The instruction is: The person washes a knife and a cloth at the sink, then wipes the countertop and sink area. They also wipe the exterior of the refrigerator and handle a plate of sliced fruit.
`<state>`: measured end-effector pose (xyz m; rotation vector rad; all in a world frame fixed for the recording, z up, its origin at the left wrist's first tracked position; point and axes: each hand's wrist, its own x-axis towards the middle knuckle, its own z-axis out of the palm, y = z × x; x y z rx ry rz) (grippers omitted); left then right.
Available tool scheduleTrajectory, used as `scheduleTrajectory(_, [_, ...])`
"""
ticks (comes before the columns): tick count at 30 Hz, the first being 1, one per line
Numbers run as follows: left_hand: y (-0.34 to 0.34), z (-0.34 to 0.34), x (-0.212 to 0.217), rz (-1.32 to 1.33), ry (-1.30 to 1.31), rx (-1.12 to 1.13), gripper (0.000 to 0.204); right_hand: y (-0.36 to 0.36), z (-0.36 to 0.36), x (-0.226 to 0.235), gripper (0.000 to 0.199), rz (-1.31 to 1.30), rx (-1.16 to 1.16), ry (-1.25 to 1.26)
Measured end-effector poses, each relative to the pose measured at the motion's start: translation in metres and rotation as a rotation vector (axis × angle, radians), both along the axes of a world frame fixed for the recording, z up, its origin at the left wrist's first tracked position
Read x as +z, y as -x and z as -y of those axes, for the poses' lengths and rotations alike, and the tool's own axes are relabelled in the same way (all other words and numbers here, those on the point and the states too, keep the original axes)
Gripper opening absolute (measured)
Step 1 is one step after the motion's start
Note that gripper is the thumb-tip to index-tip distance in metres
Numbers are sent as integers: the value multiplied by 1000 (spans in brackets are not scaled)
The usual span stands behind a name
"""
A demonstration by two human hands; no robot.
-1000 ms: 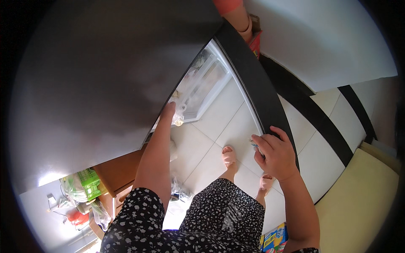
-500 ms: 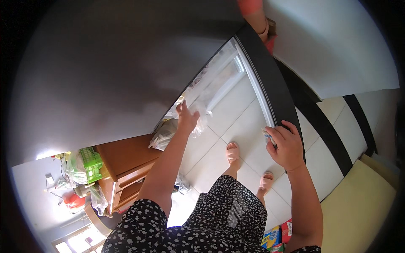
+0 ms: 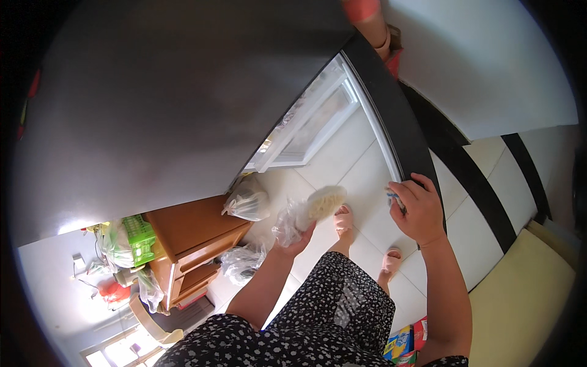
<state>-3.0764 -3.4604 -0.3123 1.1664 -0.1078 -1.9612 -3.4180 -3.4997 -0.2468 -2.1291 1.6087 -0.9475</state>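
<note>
My left hand (image 3: 295, 243) grips a clear plastic bag (image 3: 287, 224) with a pale, yellowish lump of contents (image 3: 325, 206) inside. It holds the bag above the tiled floor, apart from the fridge. My right hand (image 3: 418, 211) rests at the dark edge of the open fridge door (image 3: 391, 107), its fingers curled round a small crumpled piece (image 3: 394, 198) with blue and white on it. What that piece is, I cannot make out. Between door and fridge body, white-framed drawers or shelves (image 3: 306, 131) show in part; their contents are mostly hidden.
A brown wooden cabinet (image 3: 189, 229) stands at the left with a green basket (image 3: 139, 238) on it. Tied plastic bags (image 3: 247, 199) lie on the floor beside it. Colourful packages (image 3: 403, 342) sit near my right leg, and a pale yellow surface (image 3: 520, 300) lies to the right.
My left hand has drawn back from the fridge interior toward me, bringing out the plastic bag with its pale contents. My right hand remains at the door edge.
</note>
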Motion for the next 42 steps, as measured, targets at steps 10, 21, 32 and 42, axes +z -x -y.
scheduleTrajectory(10, [-26,124,-22,-85,315,625,34,0,0,0,31,1,7,-21])
scheduleTrajectory(21, [-63,179,-81,2374,45,-434,43,-1,2,0,31,-11,-8,-27])
scheduleTrajectory(32, [-33,104,-45,1652,495,211,52,-1,0,-4,29,-6,5,-7])
scheduleTrajectory(42, [-64,163,-51,1929,636,-685,54,-3,0,-3,30,-8,27,-32])
